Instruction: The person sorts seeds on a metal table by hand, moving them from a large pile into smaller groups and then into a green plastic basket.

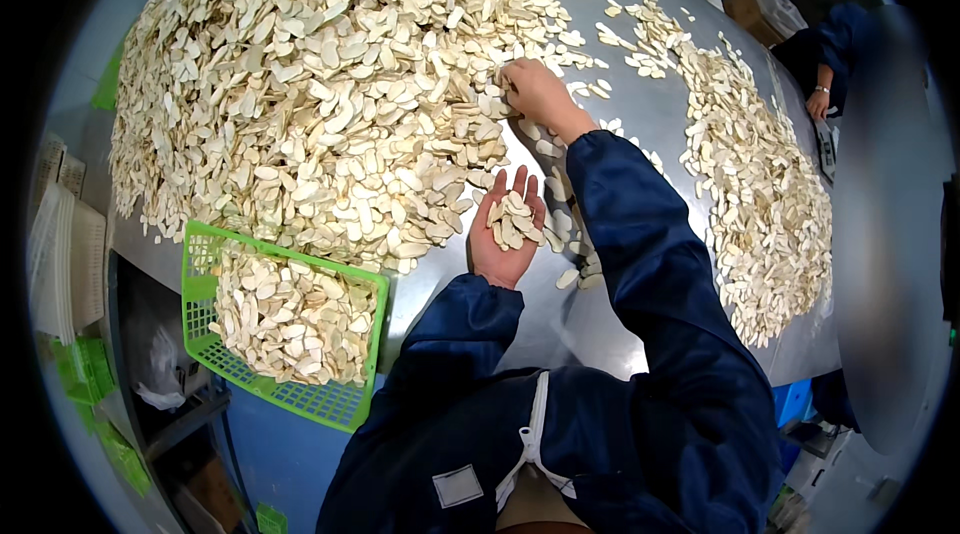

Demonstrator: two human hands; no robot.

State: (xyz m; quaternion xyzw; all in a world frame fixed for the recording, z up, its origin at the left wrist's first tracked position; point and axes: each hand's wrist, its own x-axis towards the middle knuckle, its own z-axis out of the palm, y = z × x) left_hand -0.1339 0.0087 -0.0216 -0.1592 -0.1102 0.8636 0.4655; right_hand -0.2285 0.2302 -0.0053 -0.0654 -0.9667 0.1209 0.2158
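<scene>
Bare metal tabletop (430, 280) between left hand (497, 254) and green basket's rim (381, 314)

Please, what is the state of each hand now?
Left hand: open, palm up, holding pale, flat, oval slices.
Right hand: fingers curled at large slice pile; grip cannot be told.

1 head-worn fisheye view looks steeply down and forward, close above the left hand (508, 234), right hand (545, 97) and table (655, 109).
</scene>
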